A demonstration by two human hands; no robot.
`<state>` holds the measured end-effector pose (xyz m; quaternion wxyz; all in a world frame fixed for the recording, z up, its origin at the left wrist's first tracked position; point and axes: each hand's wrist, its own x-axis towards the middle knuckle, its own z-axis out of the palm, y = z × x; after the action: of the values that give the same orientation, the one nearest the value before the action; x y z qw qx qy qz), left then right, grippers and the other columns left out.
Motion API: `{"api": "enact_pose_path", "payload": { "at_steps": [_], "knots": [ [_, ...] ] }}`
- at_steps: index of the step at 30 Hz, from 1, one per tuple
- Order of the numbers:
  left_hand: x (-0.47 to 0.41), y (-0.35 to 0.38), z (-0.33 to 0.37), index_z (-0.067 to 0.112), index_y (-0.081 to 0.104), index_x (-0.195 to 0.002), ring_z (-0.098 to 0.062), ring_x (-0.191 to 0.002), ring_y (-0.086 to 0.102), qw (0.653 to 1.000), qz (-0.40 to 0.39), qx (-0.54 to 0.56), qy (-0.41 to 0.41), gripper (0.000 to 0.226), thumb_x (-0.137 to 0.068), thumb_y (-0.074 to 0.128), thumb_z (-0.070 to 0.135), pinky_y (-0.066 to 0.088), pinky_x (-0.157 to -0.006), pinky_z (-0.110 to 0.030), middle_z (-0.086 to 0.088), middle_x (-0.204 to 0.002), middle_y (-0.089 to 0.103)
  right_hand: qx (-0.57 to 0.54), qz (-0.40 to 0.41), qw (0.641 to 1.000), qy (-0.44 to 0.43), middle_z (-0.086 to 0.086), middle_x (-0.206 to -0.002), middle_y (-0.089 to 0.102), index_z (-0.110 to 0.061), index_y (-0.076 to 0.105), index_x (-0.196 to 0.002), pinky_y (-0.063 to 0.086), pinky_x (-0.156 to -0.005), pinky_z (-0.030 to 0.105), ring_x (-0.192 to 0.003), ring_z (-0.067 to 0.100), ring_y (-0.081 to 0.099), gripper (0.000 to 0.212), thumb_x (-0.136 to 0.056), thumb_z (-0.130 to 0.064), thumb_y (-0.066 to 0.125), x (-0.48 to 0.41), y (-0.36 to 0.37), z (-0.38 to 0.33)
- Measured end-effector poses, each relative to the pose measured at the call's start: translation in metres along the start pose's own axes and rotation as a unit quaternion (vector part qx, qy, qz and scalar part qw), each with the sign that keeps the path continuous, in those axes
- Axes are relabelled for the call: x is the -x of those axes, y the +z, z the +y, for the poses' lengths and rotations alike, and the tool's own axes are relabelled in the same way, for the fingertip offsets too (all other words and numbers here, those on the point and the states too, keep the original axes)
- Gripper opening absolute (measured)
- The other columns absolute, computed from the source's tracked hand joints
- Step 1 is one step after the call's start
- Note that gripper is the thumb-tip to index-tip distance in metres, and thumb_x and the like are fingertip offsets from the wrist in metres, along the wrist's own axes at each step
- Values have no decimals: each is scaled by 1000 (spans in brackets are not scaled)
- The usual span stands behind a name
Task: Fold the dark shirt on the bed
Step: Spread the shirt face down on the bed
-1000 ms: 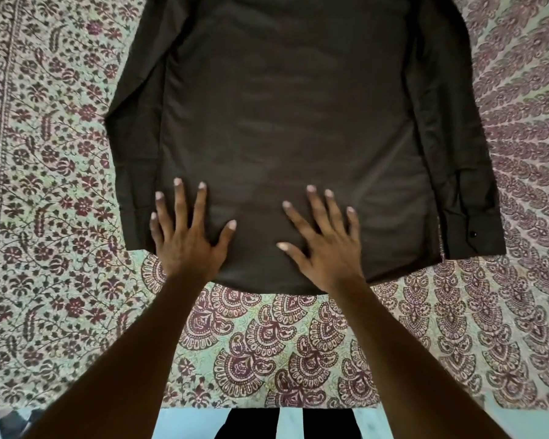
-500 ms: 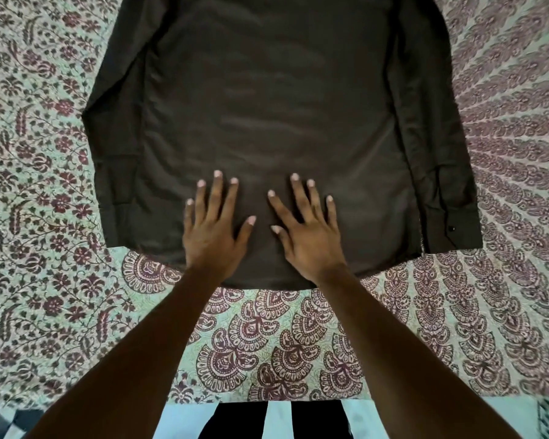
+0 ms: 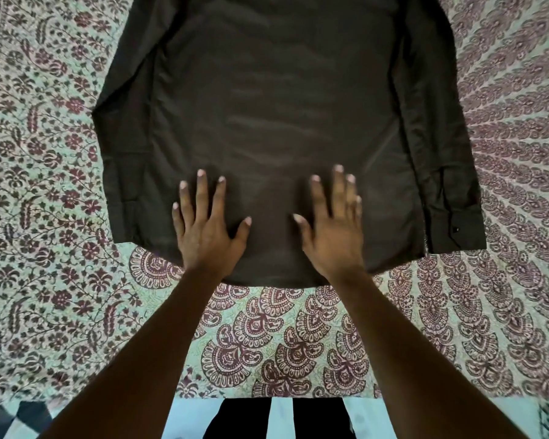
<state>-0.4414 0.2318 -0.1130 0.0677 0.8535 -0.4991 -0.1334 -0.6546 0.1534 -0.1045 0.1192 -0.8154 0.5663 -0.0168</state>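
A bed (image 3: pixel 45 185) fills nearly the whole view, covered by a printed bedspread (image 3: pixel 504 280) with maroon flowers and paisley fans on a pale green ground. The dark shirt (image 3: pixel 276 106) lies spread flat on it in the upper middle, plain side up, its top running out of the frame and its curved hem (image 3: pixel 273 282) nearest the person. Faint ripples cross the cloth along the middle of the body. Both long sleeves lie alongside the body: the left sleeve (image 3: pixel 124 137) down the person's left edge, the right sleeve (image 3: pixel 435 137) down the right edge, each reaching about as low as the side of the hem. Two bare forearms reach up from the bottom of the frame. The left hand (image 3: pixel 206 236) rests palm down on the lower part of the shirt, left of centre, its fingers (image 3: pixel 201 191) straight and spread, gripping nothing. The right hand (image 3: pixel 333 239) lies flat just right of centre, fingers (image 3: pixel 338 191) likewise extended and holding nothing, slightly blurred; a strip of cloth shows between the two thumbs. The right sleeve's cuff (image 3: pixel 463 217) carries one small button (image 3: pixel 456 230).
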Motion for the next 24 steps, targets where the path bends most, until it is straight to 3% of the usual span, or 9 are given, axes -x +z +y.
{"api": "enact_pose_path", "payload": {
  "at_steps": [3, 5, 8, 12, 15, 18, 22, 24],
  "knots": [
    [1, 10, 5, 36, 16, -164, -35, -160, 0, 997, 5, 31, -71, 79, -96, 40, 68, 12, -127, -58, 2, -175, 2, 7, -61, 992, -111, 7, -173, -2, -27, 20, -163, 16, -125, 59, -160, 31, -1, 65, -105, -50, 38, -25, 17, -43],
    [3, 12, 4, 38, 15, -164, -34, -161, 0, 997, 14, 28, -71, 78, -97, 40, 68, 12, -127, -56, 2, -175, 3, 7, -73, 990, -121, 3, -174, -1, -37, 20, -162, 14, -126, 57, -160, 27, 0, 62, -104, -54, 36, -35, 23, -47],
    [7, 9, -4, 40, 15, -164, -31, -161, -2, 997, 9, 45, -67, 76, -99, 43, 67, 10, -128, -54, 2, -175, 0, 20, -40, 999, -19, 4, -174, 1, -44, 18, -161, 10, -126, 50, -160, 29, 4, 67, -100, -68, 31, -31, 18, -14],
    [9, 7, -5, 39, 15, -164, -28, -161, -5, 996, 2, 54, -75, 72, -101, 44, 62, 4, -128, -53, 0, -175, -3, 18, 33, 974, 225, 17, -171, 11, -26, 19, -164, 21, -122, 58, -157, 38, 13, 84, -96, -76, 27, -8, 12, 45],
    [10, 5, 7, 35, 20, -163, -31, -161, -3, 993, -7, 69, -97, 73, -99, 51, 51, 5, -128, -58, -3, -175, -2, -28, 36, 956, 291, 25, -169, 7, -11, 18, -163, 18, -123, 62, -156, 45, 8, 91, -96, -73, 28, -8, 7, 51],
    [11, 3, 17, 28, 24, -163, -32, -161, -2, 990, -14, 82, -110, 79, -93, 56, 45, 8, -127, -60, -4, -175, 0, -19, 43, 978, 202, 22, -170, 2, -12, 18, -163, 12, -123, 61, -157, 44, 2, 86, -100, -66, 38, -7, 5, 20],
    [33, 10, 20, 30, 13, -165, -32, -161, -3, 999, -34, 29, -30, 87, -92, 45, 64, 5, -125, -59, -2, -175, -2, 3, -69, 997, -22, 5, -173, -7, -37, 11, -164, 6, -125, 58, -159, 33, -6, 74, -101, -65, 37, 28, 17, -4],
    [45, 14, 19, 33, 7, -166, -32, -161, -4, 999, -41, 13, -16, 89, -92, 40, 72, 4, -125, -60, 1, -175, -4, 13, -84, 996, -25, 0, -173, -8, -43, 8, -162, 10, -126, 58, -160, 28, -6, 71, -101, -67, 34, 50, 14, 13]
  ]
}}
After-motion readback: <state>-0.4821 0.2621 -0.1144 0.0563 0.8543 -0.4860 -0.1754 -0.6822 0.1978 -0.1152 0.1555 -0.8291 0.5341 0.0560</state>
